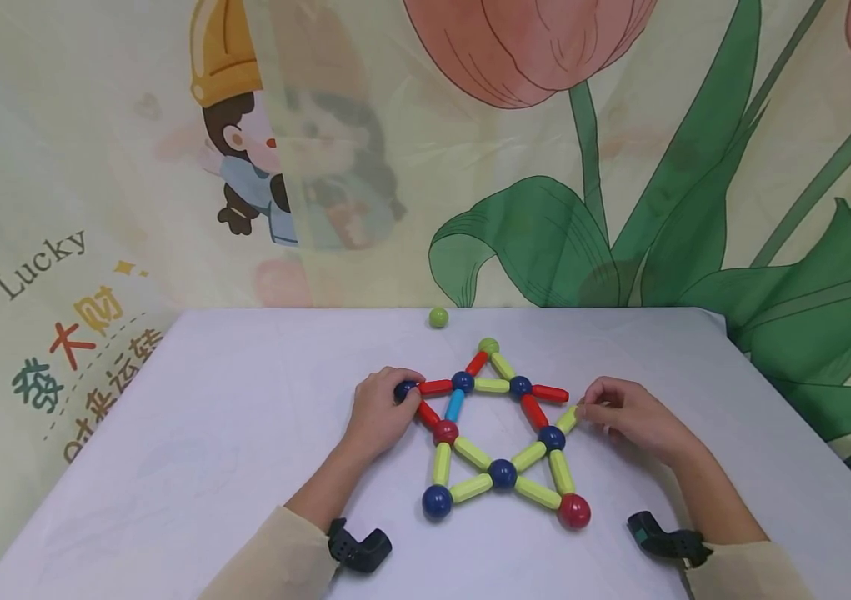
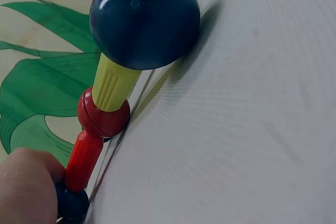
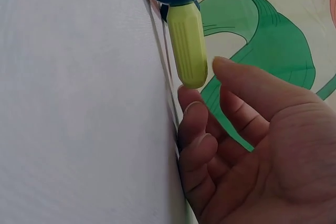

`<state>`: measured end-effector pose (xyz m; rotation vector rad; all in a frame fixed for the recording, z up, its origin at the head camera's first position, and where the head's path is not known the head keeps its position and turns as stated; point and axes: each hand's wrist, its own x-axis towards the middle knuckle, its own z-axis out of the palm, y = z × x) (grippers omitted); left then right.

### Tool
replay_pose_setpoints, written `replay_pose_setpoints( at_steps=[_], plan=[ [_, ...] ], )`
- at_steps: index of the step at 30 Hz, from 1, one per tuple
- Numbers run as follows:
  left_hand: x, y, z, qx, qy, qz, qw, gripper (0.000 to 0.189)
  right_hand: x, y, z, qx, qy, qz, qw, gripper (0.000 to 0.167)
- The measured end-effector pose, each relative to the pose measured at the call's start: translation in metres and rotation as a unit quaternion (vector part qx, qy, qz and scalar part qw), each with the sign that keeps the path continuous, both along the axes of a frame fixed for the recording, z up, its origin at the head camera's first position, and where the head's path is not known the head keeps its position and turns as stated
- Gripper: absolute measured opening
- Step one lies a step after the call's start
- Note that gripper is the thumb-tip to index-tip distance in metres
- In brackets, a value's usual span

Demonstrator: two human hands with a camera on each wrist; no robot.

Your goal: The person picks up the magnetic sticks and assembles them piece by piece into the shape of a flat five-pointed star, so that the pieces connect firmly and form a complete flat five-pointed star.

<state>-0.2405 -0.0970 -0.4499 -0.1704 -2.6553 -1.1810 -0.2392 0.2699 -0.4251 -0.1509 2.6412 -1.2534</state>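
A star-shaped figure of coloured rods and balls lies on the white table (image 1: 192, 500). My left hand (image 1: 383, 408) grips the dark blue ball (image 1: 404, 392) at its left tip, where two red rods meet; the fingers partly hide it. On the right, my right hand (image 1: 631, 412) has its fingertips at the free end of a yellow-green rod (image 3: 188, 45) that sticks out from a blue ball (image 1: 551, 437). In the right wrist view a small gap shows between thumb and rod, and the fingers are loosely bent. A red rod (image 1: 551, 393) above it also has a free end.
A loose green ball (image 1: 438, 317) sits at the table's back edge. The figure's lower tips are a blue ball (image 1: 437, 502) and a red ball (image 1: 574, 511); a green ball (image 1: 488, 346) forms the top. Behind the table hangs a printed cloth (image 1: 365, 275).
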Motion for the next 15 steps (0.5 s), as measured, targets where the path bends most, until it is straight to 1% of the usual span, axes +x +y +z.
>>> replay_pose_setpoints(
  at_steps=[3,6,11,15],
  plan=[
    [0.000,0.000,0.000,0.006,-0.002,0.000,1.0000,0.024,-0.001,-0.001,0.001,0.002,0.008,-0.016,0.9998,0.035],
    [0.000,0.000,0.001,0.014,-0.004,-0.002,0.9999,0.024,-0.002,-0.005,0.004,0.004,0.030,-0.026,0.9992,0.039],
    [0.000,0.000,0.001,0.026,-0.003,0.005,0.9996,0.024,-0.007,-0.021,0.017,0.002,0.083,-0.027,0.9962,0.043],
    [-0.001,0.000,-0.001,0.031,-0.002,0.007,0.9995,0.023,-0.012,-0.036,0.027,-0.005,0.109,-0.028,0.9936,0.043]
  ],
)
